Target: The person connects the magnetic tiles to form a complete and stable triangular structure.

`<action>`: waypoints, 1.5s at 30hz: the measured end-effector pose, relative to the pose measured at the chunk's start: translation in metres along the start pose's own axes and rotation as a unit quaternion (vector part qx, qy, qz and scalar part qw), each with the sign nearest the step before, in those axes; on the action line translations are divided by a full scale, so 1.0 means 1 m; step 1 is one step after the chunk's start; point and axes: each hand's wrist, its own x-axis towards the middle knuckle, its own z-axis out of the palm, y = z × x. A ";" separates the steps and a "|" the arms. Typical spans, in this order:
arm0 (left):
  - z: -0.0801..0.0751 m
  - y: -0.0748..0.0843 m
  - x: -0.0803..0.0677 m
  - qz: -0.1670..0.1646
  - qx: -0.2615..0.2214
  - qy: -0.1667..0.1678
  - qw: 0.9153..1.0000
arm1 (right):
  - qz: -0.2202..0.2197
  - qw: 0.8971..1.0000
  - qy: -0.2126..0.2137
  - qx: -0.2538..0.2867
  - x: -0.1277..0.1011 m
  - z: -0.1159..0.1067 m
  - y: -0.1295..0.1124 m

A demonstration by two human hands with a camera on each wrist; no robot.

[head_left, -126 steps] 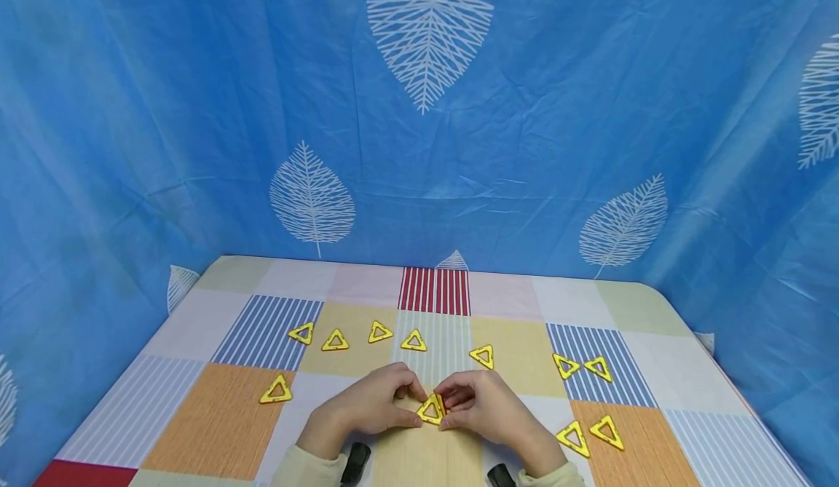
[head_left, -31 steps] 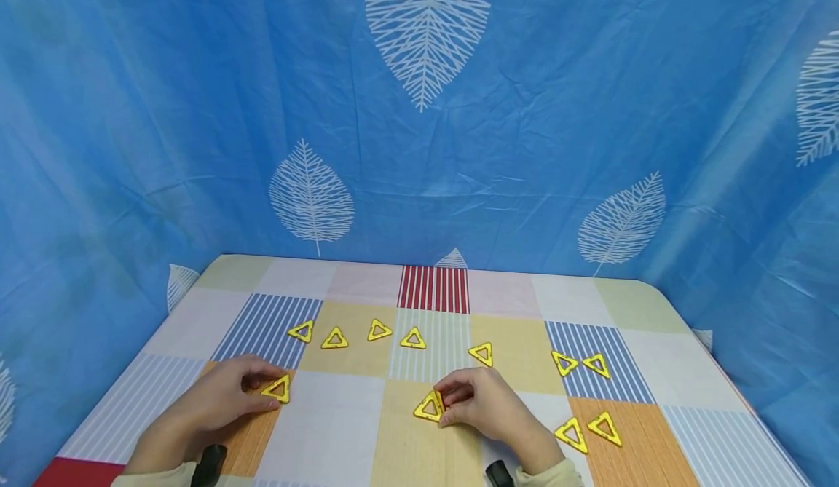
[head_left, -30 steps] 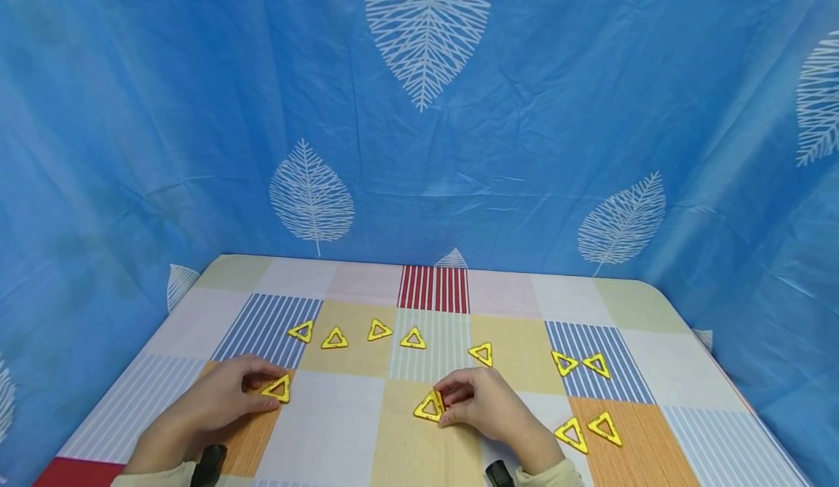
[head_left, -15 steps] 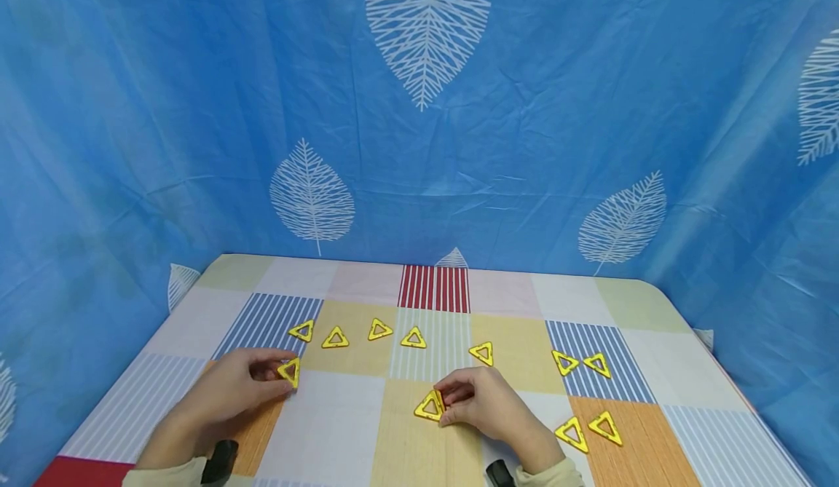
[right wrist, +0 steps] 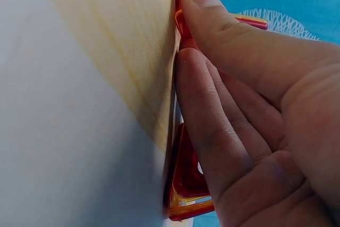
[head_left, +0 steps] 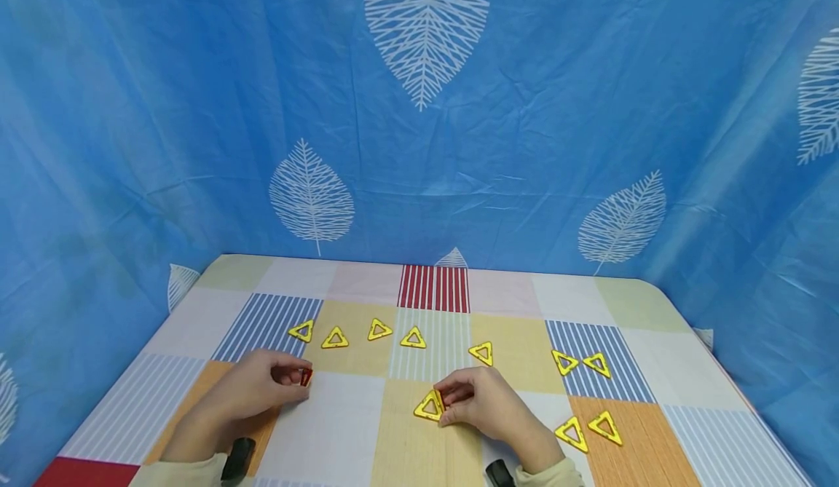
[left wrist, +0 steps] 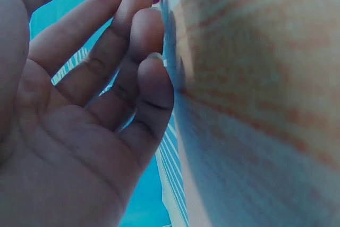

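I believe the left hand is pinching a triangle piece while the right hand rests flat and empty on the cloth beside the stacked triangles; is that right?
Not quite. The left hand does pinch a triangle piece, but the right hand is not empty: its fingers and thumb grip the stacked triangles on the cloth. The head view shows this, and the right wrist view confirms it.
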 end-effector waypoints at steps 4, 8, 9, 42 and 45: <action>0.002 0.003 0.003 0.037 0.007 -0.006 0.999 | -0.007 1.000 0.003 0.005 0.000 0.001 0.001; 0.006 0.010 0.008 0.078 0.005 -0.010 0.997 | -0.011 1.000 0.007 0.006 0.001 0.001 0.001; 0.007 0.012 0.010 0.081 0.005 -0.008 0.997 | -0.012 1.000 0.007 0.006 0.001 0.001 0.002; 0.093 0.086 0.054 0.189 -0.034 -0.105 0.976 | -0.039 0.999 0.022 -0.028 0.002 0.003 0.000; 0.097 0.087 0.054 0.179 -0.038 -0.109 0.977 | -0.054 0.998 0.024 -0.029 0.003 0.005 0.000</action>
